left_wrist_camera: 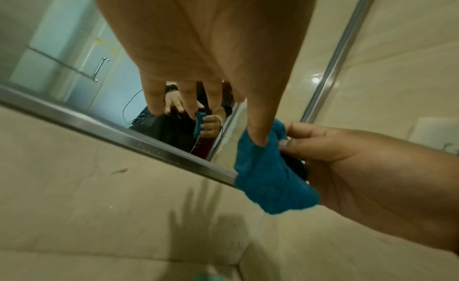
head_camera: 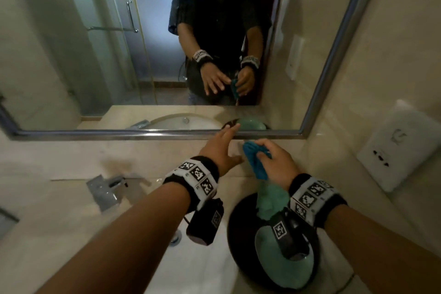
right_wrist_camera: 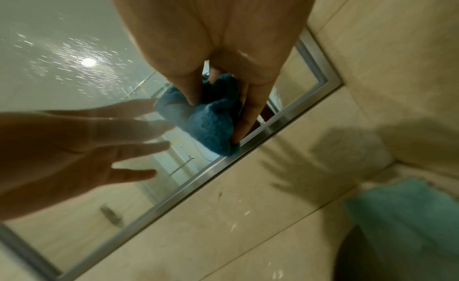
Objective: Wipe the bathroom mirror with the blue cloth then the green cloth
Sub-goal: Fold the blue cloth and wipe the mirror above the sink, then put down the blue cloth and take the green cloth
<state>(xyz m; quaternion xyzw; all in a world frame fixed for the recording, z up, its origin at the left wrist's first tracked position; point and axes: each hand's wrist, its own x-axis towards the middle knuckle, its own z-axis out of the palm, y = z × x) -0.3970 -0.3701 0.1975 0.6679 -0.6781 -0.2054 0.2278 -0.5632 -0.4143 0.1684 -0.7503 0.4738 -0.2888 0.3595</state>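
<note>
Forearms: nearest the camera, both reach over the sink (head_camera: 205,267) toward the mirror (head_camera: 119,55), with tagged bands on the wrists.
Right hand (head_camera: 278,162): fingers and thumb curled round the blue cloth (head_camera: 255,160), bunched in a wad with a tail hanging below the fist. It's low, near the mirror's bottom frame; can't tell if it touches the glass.
Left hand (head_camera: 220,148): fingers spread and straight, holding nothing, thumb just beside the blue cloth.
Green cloth (head_camera: 281,267): sitting in the black bowl (head_camera: 236,229) on the counter, one end sticking up right under the right wrist.
Risk 1: a wadded cloth probably just smears, since little of it meets the glass. I'd flatten it first.
Risk 2: the dangling tail or the wrist camera could snag the green cloth and drag it out of the bowl.
Risk 3: that bare left hand near the glass could leave fingerprints.
</note>
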